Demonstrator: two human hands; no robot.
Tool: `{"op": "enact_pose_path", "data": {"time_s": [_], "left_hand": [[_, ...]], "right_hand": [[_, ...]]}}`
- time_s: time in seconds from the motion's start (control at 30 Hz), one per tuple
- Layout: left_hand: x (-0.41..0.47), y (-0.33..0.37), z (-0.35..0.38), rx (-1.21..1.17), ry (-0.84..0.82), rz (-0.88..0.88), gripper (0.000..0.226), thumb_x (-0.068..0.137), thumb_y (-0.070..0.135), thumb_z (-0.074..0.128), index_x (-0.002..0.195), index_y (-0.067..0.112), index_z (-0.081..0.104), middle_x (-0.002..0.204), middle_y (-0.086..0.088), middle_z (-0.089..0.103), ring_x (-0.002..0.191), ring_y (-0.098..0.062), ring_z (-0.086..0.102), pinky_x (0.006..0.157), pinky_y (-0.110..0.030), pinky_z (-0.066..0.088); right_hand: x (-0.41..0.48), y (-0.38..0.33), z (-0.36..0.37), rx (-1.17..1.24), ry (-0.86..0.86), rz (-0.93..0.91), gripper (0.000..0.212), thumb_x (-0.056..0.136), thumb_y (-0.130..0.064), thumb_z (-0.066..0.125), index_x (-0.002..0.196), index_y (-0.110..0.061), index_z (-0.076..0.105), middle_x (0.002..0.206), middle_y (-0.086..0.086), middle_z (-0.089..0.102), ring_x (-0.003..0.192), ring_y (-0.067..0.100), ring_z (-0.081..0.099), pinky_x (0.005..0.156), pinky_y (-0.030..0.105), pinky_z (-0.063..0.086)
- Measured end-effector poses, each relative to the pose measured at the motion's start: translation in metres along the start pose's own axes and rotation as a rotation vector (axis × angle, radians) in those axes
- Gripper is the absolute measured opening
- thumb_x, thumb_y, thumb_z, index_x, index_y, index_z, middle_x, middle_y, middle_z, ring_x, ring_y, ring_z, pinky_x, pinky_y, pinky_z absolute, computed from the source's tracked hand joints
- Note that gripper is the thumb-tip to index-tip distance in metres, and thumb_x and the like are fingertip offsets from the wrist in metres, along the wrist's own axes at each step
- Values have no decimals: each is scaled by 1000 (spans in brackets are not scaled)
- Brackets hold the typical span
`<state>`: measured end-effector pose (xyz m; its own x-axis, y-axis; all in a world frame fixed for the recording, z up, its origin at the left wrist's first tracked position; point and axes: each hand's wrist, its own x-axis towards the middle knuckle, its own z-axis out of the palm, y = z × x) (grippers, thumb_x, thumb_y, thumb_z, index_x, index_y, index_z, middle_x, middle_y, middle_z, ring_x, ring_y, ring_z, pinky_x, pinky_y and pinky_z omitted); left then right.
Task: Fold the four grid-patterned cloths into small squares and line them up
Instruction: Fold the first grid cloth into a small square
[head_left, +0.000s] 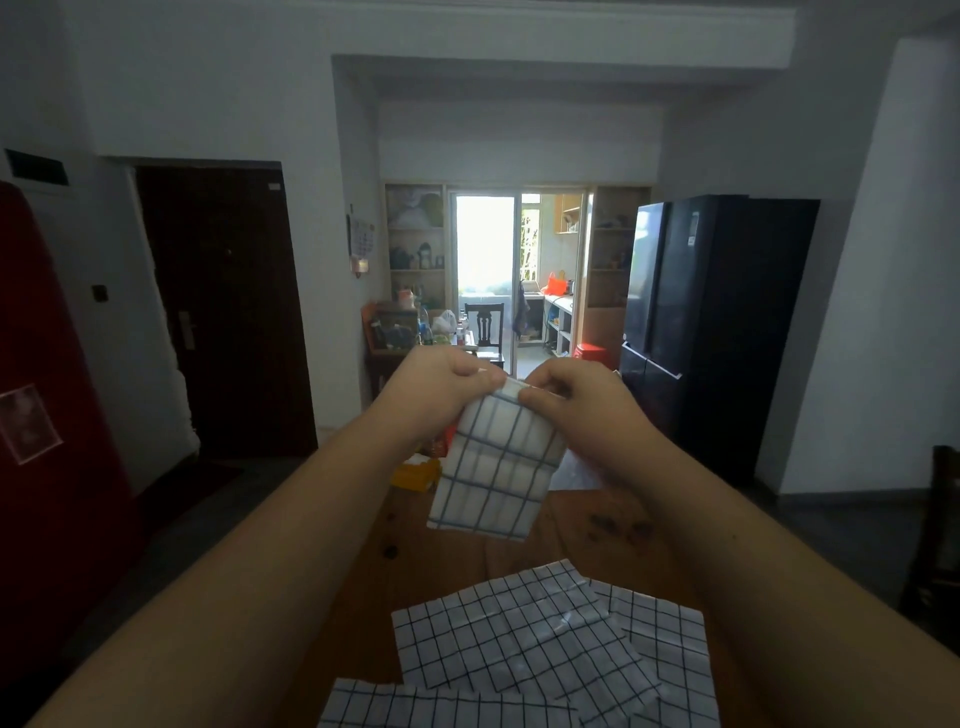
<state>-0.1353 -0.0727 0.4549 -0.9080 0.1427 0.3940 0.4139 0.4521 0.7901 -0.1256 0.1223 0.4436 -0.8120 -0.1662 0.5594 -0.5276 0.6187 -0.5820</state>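
A white cloth with a blue grid (496, 467), folded into a narrow strip, hangs in the air above the wooden table (613, 540). My left hand (447, 379) pinches its top left corner and my right hand (576, 400) pinches its top right corner, the two hands close together. Below, near the table's front, three more grid cloths lie flat and overlapping: one in the middle (514, 629), one under it to the right (670, 639), and one at the bottom edge of the view (441, 709).
A yellow object (415, 470) and a pale plastic sheet (579, 470) sit at the table's far end. A black fridge (711, 322) stands to the right, a dark door (223, 312) to the left, a dark chair (940, 540) at far right.
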Motion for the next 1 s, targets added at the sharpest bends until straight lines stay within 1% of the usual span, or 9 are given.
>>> {"op": "enact_pose_path", "data": {"time_s": [0.13,0.23,0.33,0.4,0.6,0.73,0.83,0.9,1.0], "left_hand": [[-8,-3,0,-19,-78,-31,26,97,32,65,94,10,78,92,-14,76,91,-33,73,85,-50,61],[-12,-6,-2,0,-127,-45,28,99,31,63,94,8,77,94,-16,76,92,-35,73,84,-49,61],[-12,-5,0,107,-160,1,34,97,37,64,89,7,77,89,-21,73,87,-40,70,80,-53,60],[-12,-3,2,177,-182,37,39,96,41,64,89,5,77,87,-24,71,84,-42,67,77,-53,59],[-11,-3,8,226,-175,99,28,97,37,65,93,13,79,91,-15,74,87,-28,70,85,-48,58],[-17,-14,3,182,-176,66,20,97,35,64,96,22,79,93,0,75,84,-8,69,73,-25,56],[-24,-30,-4,160,-158,31,14,99,32,62,98,31,76,94,10,74,84,2,67,68,-14,51],[-29,-41,-11,128,-143,15,15,100,28,60,98,31,75,89,11,74,81,5,68,66,-12,51],[-33,-52,-20,111,-131,-25,16,100,27,60,99,31,76,93,15,77,88,1,71,81,-22,58]], "right_hand": [[-5,-3,-4,85,47,39,10,89,-21,72,84,-13,72,84,2,68,84,20,64,82,47,55],[-6,-3,-8,47,-26,59,11,90,-23,71,86,-13,71,88,5,70,86,21,65,84,48,56],[-5,-7,-8,1,-109,32,11,91,-28,69,96,-20,73,93,-2,71,88,13,65,85,42,57],[-4,-11,-5,22,-99,-1,13,90,-29,70,101,-22,74,92,-6,71,88,8,65,85,37,57],[-3,-15,-1,100,22,-30,6,90,-15,69,90,-13,75,86,-1,72,84,14,66,81,36,56],[-3,-15,-13,156,108,14,9,94,-19,64,91,-17,73,87,-4,68,81,8,61,69,20,46],[-3,-13,-25,189,140,53,13,97,-21,61,94,-15,72,94,-1,69,89,11,62,70,20,44],[-4,-11,-31,236,181,73,14,98,-21,60,94,-15,72,96,2,70,92,15,63,70,21,44],[-3,-10,-34,249,209,91,15,98,-21,59,92,-16,72,96,3,70,93,19,63,72,23,45]]}}
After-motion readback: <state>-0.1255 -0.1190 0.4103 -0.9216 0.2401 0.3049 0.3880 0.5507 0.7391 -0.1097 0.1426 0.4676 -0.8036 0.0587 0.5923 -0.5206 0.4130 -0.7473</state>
